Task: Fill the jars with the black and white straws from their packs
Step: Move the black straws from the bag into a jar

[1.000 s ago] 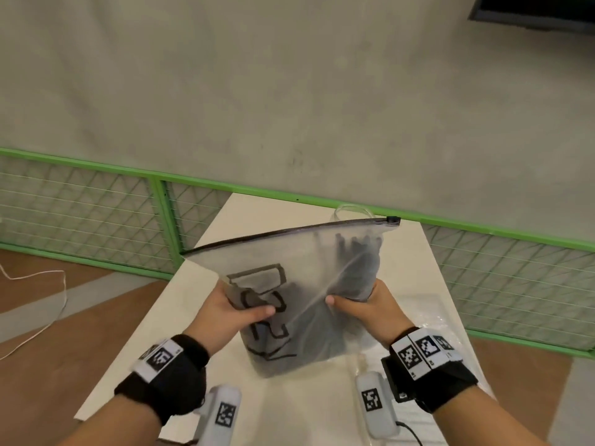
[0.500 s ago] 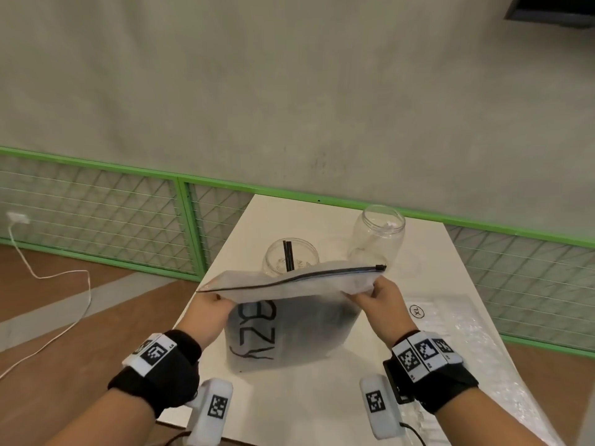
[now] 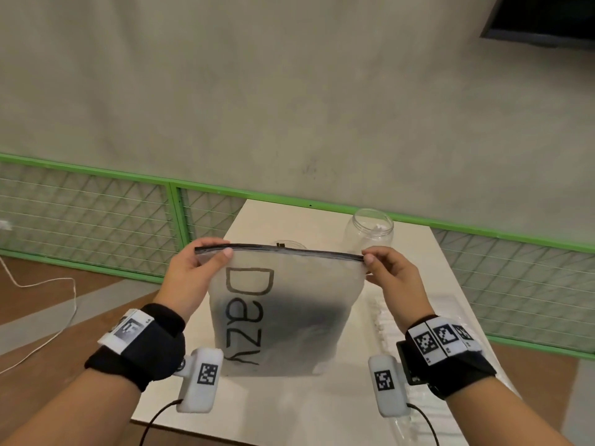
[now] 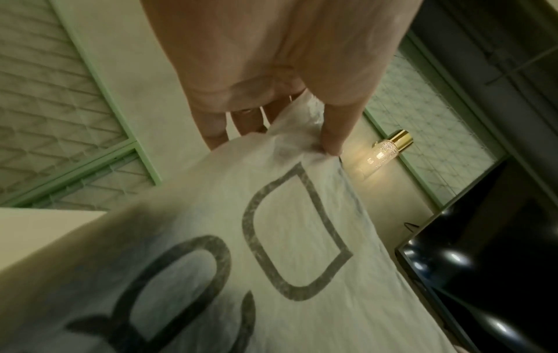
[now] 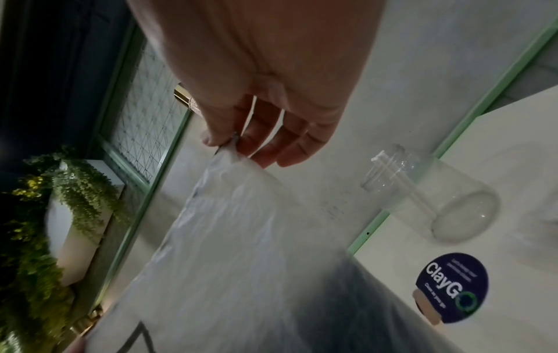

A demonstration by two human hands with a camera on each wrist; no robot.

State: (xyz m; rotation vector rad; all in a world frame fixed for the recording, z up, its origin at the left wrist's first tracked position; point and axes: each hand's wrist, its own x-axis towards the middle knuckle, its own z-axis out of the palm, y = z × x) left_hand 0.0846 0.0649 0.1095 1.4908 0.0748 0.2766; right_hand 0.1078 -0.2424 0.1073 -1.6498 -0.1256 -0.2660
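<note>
A frosted zip pack (image 3: pixel 283 310) lettered in black hangs upright over the white table (image 3: pixel 315 217), with dark straws showing through its lower half. My left hand (image 3: pixel 206 255) pinches its top left corner; my right hand (image 3: pixel 373 262) pinches the top right corner by the black zip strip. In the left wrist view, thumb and fingers (image 4: pixel 330 141) clamp the pack (image 4: pixel 271 238). The right wrist view shows the same pinch (image 5: pixel 229 141) on the pack (image 5: pixel 241 238). A clear jar (image 3: pixel 370 231) with a white straw stands behind. A second jar (image 3: pixel 288 244) is mostly hidden behind the pack.
A clear pack of white straws (image 3: pixel 402 320) lies on the table to the right. A round dark sticker (image 5: pixel 450 287) is on the tabletop near the jar (image 5: pixel 429 193). A green-framed mesh fence (image 3: pixel 96 214) runs behind the table.
The pack was turned from lying sideways to hanging upright, zip edge on top. Both hands shifted from its middle to its two top corners.
</note>
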